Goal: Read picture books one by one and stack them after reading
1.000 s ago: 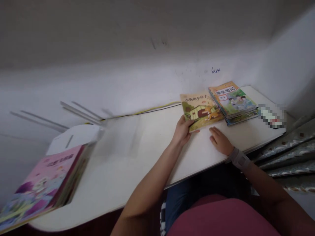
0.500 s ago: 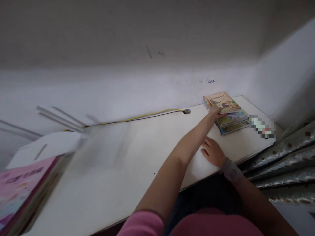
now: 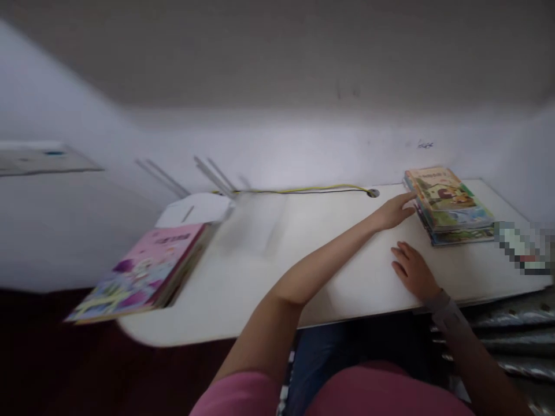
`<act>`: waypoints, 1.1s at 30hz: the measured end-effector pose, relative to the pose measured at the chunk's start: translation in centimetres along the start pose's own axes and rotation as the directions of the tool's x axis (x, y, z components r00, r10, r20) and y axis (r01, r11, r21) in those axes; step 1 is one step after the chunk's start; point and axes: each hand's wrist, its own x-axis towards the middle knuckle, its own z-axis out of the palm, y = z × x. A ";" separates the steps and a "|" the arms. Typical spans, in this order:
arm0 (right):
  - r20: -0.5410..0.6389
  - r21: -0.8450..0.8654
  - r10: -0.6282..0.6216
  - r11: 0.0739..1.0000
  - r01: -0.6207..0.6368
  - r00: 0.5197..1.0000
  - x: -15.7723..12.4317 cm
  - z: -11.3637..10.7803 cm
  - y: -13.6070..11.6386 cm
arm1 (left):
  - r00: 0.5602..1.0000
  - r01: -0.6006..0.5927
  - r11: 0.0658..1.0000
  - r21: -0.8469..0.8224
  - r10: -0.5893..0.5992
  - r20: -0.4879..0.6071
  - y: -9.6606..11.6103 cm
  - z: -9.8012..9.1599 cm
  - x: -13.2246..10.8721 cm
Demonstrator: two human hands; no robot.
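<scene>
At the right of the white tabletop (image 3: 312, 254) is a stack of picture books (image 3: 446, 196), with an orange cover showing a house on top. My left hand (image 3: 395, 211) reaches to the stack's left side, fingers stretched out and thumb apart; it holds nothing. Whether the fingertips touch the books I cannot tell. My right hand (image 3: 416, 271) is at the tabletop just in front of the stack, empty, with its fingers apart. A second pile of books (image 3: 151, 268), topped by a pink cover, lies at the left end and overhangs the table edge.
Behind the pink pile stands a white router (image 3: 195, 209) with raised antennas. A yellow and black cable (image 3: 303, 189) runs along the wall into a round hole (image 3: 373, 193). Patterned curtain fabric (image 3: 507, 335) hangs at lower right. A blurred-out item (image 3: 522, 248) lies at the right end.
My left hand has come off the top of the orange book to the stack's left side. The view has turned left, bringing the whole pink pile and the table's left end into sight.
</scene>
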 end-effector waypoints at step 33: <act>-0.191 0.296 -0.019 0.952 0.076 0.981 3.2 0.1 -13.4 | 0.889 0.249 0.929 0.275 -0.106 -0.445 2.9 -11.2 -20.5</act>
